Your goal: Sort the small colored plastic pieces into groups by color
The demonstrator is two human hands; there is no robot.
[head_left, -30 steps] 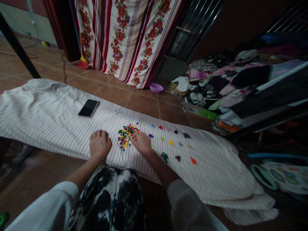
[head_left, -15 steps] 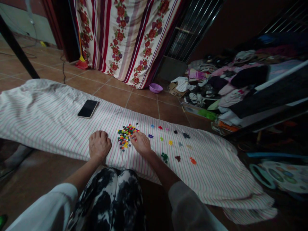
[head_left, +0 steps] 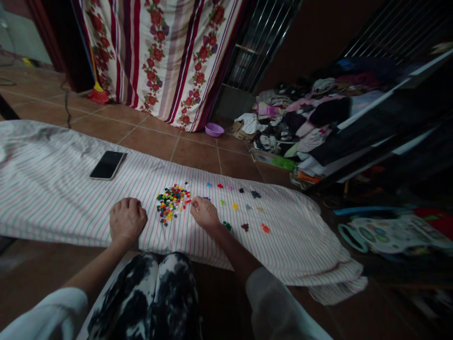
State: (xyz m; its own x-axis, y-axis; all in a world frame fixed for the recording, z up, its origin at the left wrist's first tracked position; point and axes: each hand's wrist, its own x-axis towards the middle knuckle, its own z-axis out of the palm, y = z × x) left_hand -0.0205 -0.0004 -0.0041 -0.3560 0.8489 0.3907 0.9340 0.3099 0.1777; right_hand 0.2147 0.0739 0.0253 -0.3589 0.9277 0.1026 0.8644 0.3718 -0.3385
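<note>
My left hand [head_left: 128, 219] rests knuckles-up on the striped cloth, fingers curled in, with nothing visible in it. Just right of a pile of small multicoloured plastic pieces [head_left: 173, 200], my right hand [head_left: 205, 212] is held in a pinch low over the cloth. What its fingertips hold is too small to make out; a red piece shows beside them. Beyond that hand lie small single-colour groups: light green [head_left: 222, 202], yellow [head_left: 235, 206], red [head_left: 220, 186], dark grey [head_left: 255, 194], brown [head_left: 245, 227], orange [head_left: 265, 228] and dark green [head_left: 227, 225], partly behind my wrist.
A phone [head_left: 107, 165] lies on the striped cloth [head_left: 63, 189] at the left. Past the far edge are a floral curtain [head_left: 170, 61], a purple basin [head_left: 214, 130] and a broom [head_left: 98, 94]. Heaped clothes [head_left: 300, 118] fill the back right.
My right hand has drawn away from the pile's edge to its right, fingers pinched. The whole view has shifted, so things appear further left. My left hand stays resting on the cloth.
</note>
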